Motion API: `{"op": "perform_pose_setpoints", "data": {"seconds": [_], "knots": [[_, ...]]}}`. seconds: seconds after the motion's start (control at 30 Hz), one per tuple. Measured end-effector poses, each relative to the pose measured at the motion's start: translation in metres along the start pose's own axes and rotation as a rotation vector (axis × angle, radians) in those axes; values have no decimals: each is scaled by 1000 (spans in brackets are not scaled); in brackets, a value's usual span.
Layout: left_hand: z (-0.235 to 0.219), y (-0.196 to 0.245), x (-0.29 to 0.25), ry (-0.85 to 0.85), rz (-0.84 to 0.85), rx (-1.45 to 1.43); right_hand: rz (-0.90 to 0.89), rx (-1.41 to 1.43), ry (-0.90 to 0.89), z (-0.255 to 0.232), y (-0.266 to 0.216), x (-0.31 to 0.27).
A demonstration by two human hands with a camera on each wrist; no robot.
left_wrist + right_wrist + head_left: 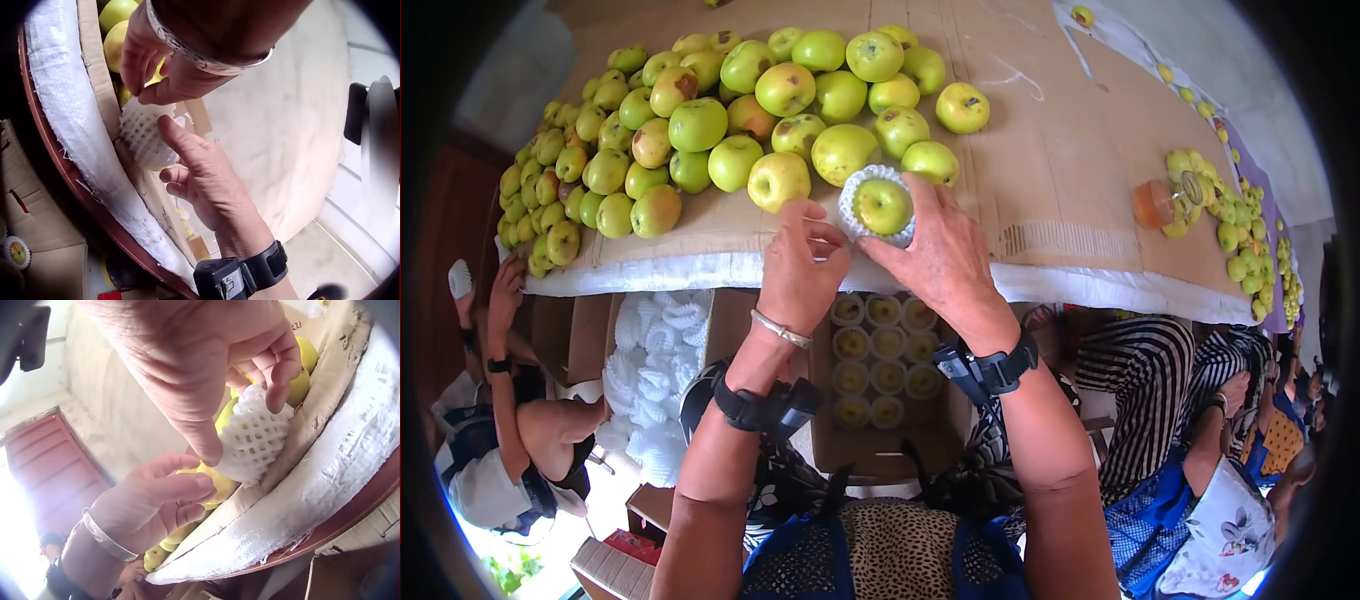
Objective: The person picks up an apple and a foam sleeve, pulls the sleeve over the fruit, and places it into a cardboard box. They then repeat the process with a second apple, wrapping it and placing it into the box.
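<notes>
Head view is showing an apple (pixel 882 207) sitting in a white net (pixel 257 434), just in front of the pile (pixel 698 125). The right hand (pixel 945 258) is grasping the netted apple, thumb and fingers spanning it; the left hand (pixel 802 275) is hovering just beside, loosely curled and seemingly gripping nothing. Whether the apple is also resting on the tabletop (pixel 1090 160), I cannot tell.

Since only one hand is bearing the fruit, a loosening thumb could be letting it slip. The net is leaving one face bare, so the apple could be sliding out that way. Fruit falling off the tabletop edge could be landing in the box (pixel 890 466), below and in front of the pile, and bruising the apples filling it. A careless knuckle could also be setting the pile's nearest apples rolling.
</notes>
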State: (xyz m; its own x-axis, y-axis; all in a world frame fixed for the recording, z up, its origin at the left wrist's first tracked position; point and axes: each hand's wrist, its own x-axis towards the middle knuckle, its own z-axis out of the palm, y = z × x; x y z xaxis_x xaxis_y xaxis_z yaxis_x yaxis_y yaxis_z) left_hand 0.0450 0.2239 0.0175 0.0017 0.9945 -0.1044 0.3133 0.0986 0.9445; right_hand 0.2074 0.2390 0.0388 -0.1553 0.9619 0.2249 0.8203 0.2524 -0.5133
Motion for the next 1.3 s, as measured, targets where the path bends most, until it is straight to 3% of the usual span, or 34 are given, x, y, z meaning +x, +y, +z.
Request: {"op": "perform_pose_setpoints", "data": {"seconds": [0.1, 0.2, 0.4, 0.5, 0.6, 0.7, 0.8, 1.3], "knots": [[11, -15, 1, -31, 17, -322, -8, 40, 4, 1, 0, 0], [10, -11, -1, -19, 113, -145, -18, 36, 15, 2, 0, 0], [9, -10, 10, -18, 143, 66, -32, 56, 29, 5, 0, 0], [7, -2, 4, -21, 168, 306, 32, 24, -30, 4, 0, 1], [5, -16, 5, 49, 383, 462, -19, 57, -15, 4, 2, 0], [2, -5, 3, 202, 358, 494, -2, 52, -21, 4, 0, 0], [3, 8, 2, 145, 314, 260, -9, 69, -26, 4, -1, -1], [7, -2, 8, -35, 146, 6, -16, 80, -20, 2, -3, -1]]}}
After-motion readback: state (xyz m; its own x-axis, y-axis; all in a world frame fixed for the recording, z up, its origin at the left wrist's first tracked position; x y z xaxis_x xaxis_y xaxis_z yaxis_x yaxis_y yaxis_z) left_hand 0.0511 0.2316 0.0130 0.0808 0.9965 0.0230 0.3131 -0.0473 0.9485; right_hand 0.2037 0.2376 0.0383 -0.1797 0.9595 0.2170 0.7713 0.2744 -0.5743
